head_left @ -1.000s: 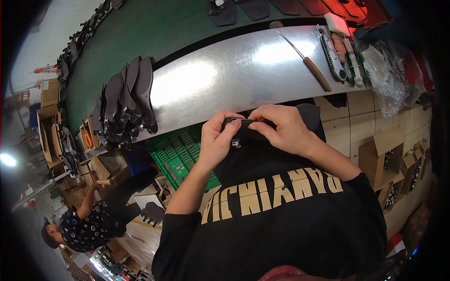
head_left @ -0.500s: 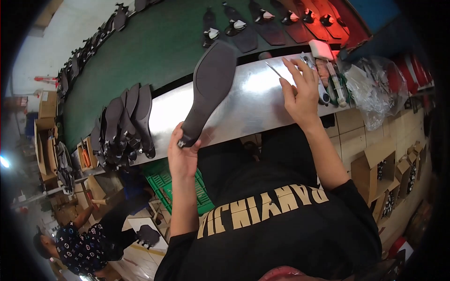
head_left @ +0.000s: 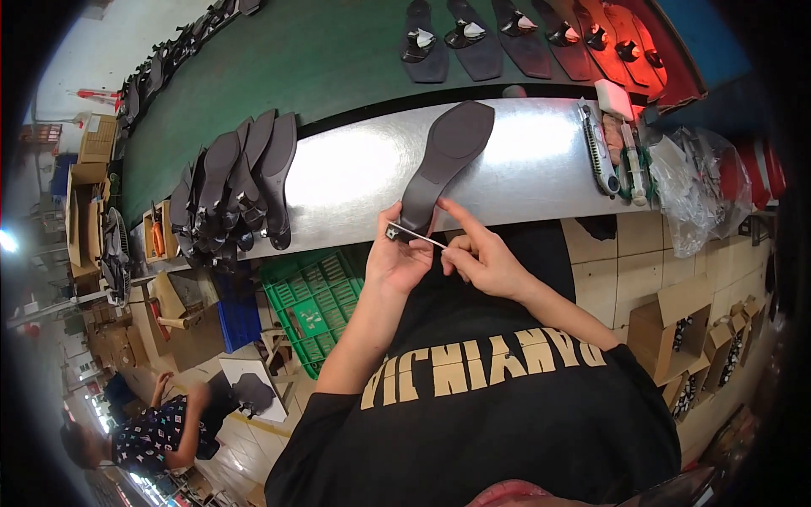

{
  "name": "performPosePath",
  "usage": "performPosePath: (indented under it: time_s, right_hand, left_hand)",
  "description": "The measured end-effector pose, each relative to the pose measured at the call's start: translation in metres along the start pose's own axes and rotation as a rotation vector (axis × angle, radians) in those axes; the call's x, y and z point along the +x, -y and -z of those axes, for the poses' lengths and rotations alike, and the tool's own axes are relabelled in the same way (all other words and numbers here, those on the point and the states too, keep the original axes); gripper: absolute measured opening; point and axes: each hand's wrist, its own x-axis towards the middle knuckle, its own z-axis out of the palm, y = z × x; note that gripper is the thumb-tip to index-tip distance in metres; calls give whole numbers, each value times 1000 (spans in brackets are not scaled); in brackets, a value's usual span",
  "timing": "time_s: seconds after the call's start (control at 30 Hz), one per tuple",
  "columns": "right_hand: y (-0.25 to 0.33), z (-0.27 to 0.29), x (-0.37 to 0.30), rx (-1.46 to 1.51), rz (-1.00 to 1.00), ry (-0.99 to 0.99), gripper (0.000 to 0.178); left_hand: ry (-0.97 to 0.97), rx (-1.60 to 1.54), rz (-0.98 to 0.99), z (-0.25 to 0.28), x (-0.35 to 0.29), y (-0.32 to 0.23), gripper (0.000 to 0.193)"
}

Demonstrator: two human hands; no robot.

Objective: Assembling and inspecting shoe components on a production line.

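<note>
A dark brown shoe sole (head_left: 456, 139) points up and away over the metal bench edge (head_left: 355, 182). My left hand (head_left: 397, 269) is closed around its narrow heel end, where a small shiny piece shows. In my right hand (head_left: 486, 264) is a slim pointed metal tool (head_left: 424, 237), pinched between the fingers. The tool's tip touches or lies just over the heel end; which one I cannot tell. My right index finger reaches toward the edge of the sole. To the left, a pile of similar soles (head_left: 221, 156) leans on the bench.
Several sandals with straps (head_left: 469, 38) stand in a row on the green belt (head_left: 338, 68). A utility knife (head_left: 598, 152), a syringe (head_left: 634, 165) and a plastic bag (head_left: 688, 182) lie at the right. Below are a green crate (head_left: 312, 296) and cardboard boxes (head_left: 667, 334). Another person (head_left: 152, 431) works at lower left.
My right hand has come from the right side of the bench to the sole's heel end, bringing the slim metal tool. The sole is now lower in view, nearer my body.
</note>
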Motion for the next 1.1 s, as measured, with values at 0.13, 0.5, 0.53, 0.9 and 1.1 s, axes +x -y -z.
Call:
performPosePath:
  time_s: [0.13, 0.5, 0.53, 0.9, 1.1]
  right_hand:
    - [-23, 0, 4, -109, 69, -44, 55]
    - [-4, 9, 5, 498, -312, 45, 51]
    - [1, 7, 4, 496, -315, 50, 51]
    - [5, 5, 4, 769, -377, 250, 44]
    - [16, -2, -5, 24, -62, 87, 19]
  left_hand:
    - [97, -10, 61, 5, 2, 6, 22]
    - [-52, 265, -364, -15, -14, 13, 27]
    - [-54, 262, -368, -13, -14, 12, 27]
    - [51, 940, -1106, -4, -26, 10, 71]
    - [28, 1031, -1213, -11, -31, 4, 92]
